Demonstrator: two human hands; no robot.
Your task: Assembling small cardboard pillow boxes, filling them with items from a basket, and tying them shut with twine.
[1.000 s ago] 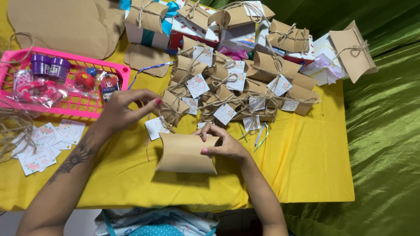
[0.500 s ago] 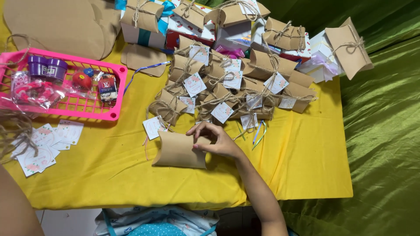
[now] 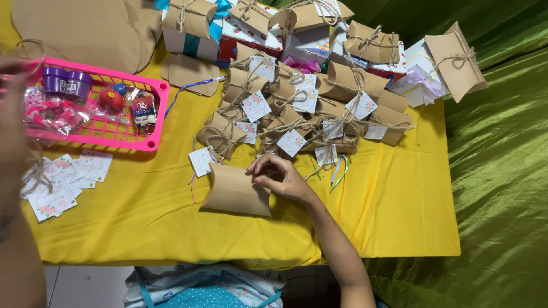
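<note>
Yellow cloth (image 3: pixel 354 228) covers a table seen from above, with shiny green fabric (image 3: pixel 502 188) to the right of it. Near the middle lies a plain brown pillow box (image 3: pixel 235 190), flat on the cloth and slightly tilted, just below a pile of boxes (image 3: pixel 308 97) of the same kind that are tied with twine and carry small round-printed tags. The right hand (image 3: pixel 281 178) rests at the pillow box's right end, fingers curled loosely, fingertips touching the box's upper right edge; it presses there rather than lifting the box. A loose tag (image 3: pixel 201 160) lies just beside the box's upper left corner.

At the far left edge the left hand (image 3: pixel 12 114) appears blurred, raised in front of a pink basket (image 3: pixel 149 145); whether its fingers are open or closed around anything cannot be told. Strands of twine (image 3: pixel 37 171) hang near it. The basket holds two purple pots (image 3: pixel 67 82), a red ball (image 3: pixel 111 100), a small jar (image 3: pixel 144 108) and a clear packet of pink and white pieces (image 3: pixel 54 117). Below the basket a heap of tags (image 3: pixel 68 177) lies on the cloth. Flat brown card (image 3: pixel 85 28) lies behind the basket at the top left. Thin coloured ribbons (image 3: pixel 338 171) lie to the right of the right hand.
</note>
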